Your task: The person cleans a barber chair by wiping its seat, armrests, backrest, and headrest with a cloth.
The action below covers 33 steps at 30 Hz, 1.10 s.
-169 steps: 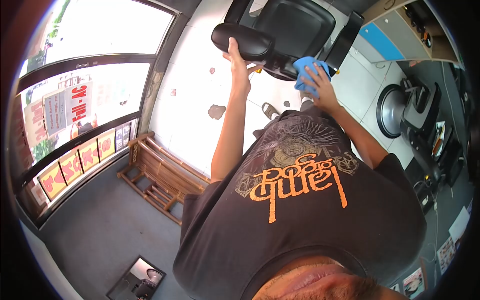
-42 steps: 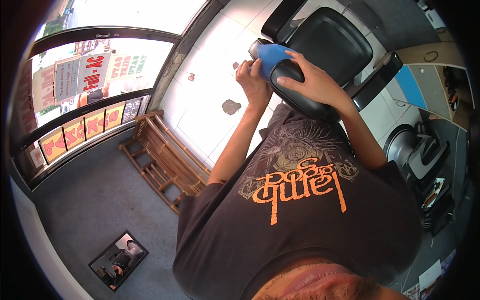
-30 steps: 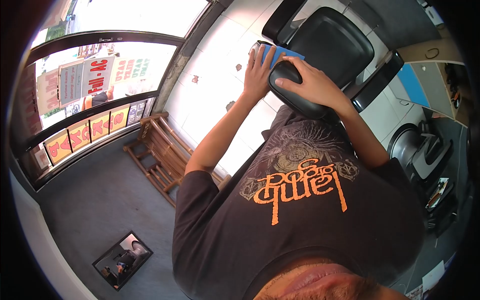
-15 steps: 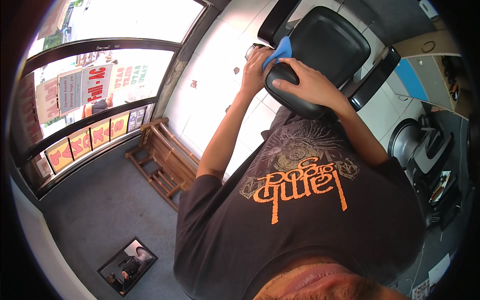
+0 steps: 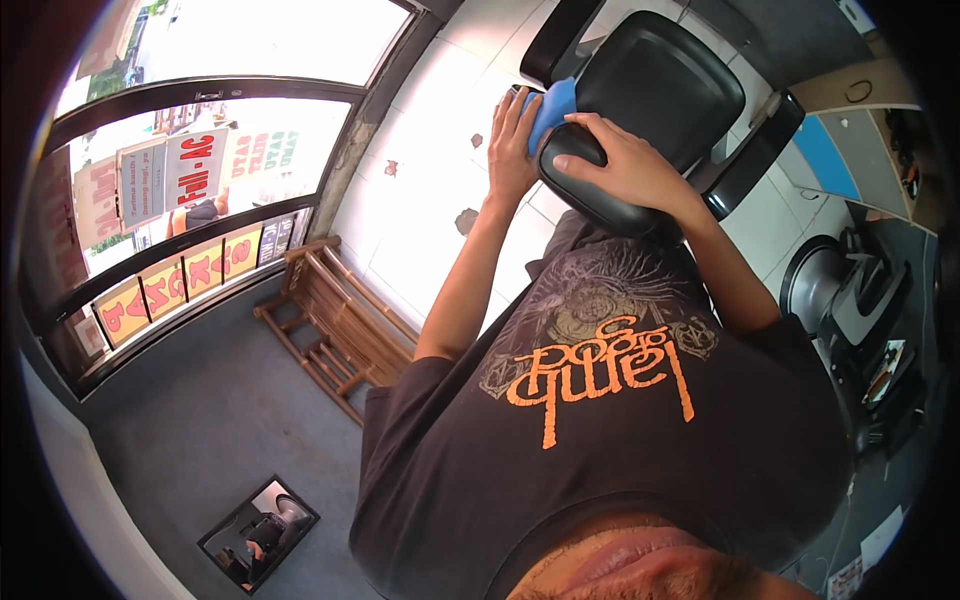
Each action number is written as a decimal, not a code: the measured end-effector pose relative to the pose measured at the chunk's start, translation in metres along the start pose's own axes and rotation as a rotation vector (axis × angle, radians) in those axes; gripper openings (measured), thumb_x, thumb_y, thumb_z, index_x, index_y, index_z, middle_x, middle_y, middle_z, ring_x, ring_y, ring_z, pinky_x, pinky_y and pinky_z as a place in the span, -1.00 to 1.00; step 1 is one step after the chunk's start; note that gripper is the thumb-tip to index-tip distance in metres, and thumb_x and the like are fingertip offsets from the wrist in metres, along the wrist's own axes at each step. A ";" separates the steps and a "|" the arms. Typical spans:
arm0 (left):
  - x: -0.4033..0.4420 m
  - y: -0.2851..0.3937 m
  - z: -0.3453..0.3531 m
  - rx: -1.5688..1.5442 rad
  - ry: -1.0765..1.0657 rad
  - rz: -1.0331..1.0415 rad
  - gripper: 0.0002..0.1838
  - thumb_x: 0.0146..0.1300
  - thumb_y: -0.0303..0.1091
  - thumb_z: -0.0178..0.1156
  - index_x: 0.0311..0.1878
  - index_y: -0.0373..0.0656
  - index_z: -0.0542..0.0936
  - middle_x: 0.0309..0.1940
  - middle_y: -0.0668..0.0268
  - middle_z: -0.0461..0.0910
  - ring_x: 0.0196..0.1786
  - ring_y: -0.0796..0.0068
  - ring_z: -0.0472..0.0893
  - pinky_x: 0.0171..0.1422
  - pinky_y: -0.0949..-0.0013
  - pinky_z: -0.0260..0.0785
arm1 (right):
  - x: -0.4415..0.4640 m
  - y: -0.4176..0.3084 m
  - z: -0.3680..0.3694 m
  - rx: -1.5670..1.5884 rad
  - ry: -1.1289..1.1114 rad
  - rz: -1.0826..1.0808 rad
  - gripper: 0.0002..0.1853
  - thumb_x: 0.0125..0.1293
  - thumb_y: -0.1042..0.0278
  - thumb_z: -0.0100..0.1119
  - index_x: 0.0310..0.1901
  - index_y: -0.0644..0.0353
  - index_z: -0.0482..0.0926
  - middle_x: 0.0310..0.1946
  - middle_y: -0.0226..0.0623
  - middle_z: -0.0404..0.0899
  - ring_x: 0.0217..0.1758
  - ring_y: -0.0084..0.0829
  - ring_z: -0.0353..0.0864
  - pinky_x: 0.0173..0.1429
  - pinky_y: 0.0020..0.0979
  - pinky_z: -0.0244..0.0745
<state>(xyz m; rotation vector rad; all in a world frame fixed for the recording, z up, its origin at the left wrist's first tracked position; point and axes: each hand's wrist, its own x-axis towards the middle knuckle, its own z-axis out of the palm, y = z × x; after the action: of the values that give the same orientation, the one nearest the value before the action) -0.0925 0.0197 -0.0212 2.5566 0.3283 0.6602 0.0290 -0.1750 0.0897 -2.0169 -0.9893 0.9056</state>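
Observation:
My left hand (image 5: 515,145) presses a bunched blue cloth (image 5: 556,103) against the left side of a black chair's backrest (image 5: 618,208). Its fingers lie over the cloth, and part of the cloth sticks out to the right. On top of the same backrest rests my right hand (image 5: 625,165), with fingers stretched and thumb apart; nothing is held in it. Beyond the backrest is the chair's padded black seat (image 5: 665,85), between two black armrests (image 5: 752,150). What lies beneath my left fingers is hidden.
A bamboo bench (image 5: 330,325) stands at left, beside a glass door (image 5: 215,85) with signs. A framed mirror (image 5: 258,533) is at lower left. A cabinet (image 5: 850,150) is at right, above a black and grey shampoo chair (image 5: 840,300). White tiles (image 5: 420,220) cover the floor.
My left hand has shifted slightly and its fingers are straighter over the cloth. The cloth has gone from a pointed fold to a wider bunch. My right hand stays on the backrest.

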 end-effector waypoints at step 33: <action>0.004 0.028 0.006 0.158 -0.011 -0.237 -0.32 0.51 -0.02 0.22 0.49 -0.31 0.40 0.51 -0.06 0.37 0.56 -0.34 0.29 0.59 -0.19 0.23 | 0.003 0.012 0.004 0.044 0.043 -0.119 -0.14 0.37 -0.39 0.25 0.46 0.12 0.41 0.39 0.03 0.52 0.44 0.09 0.55 0.44 -0.02 0.47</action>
<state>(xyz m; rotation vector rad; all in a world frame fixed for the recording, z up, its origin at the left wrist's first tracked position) -0.0833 -0.0051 -0.0102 2.6114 0.6919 0.5505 0.0310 -0.1769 0.0769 -1.9113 -1.0453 0.8100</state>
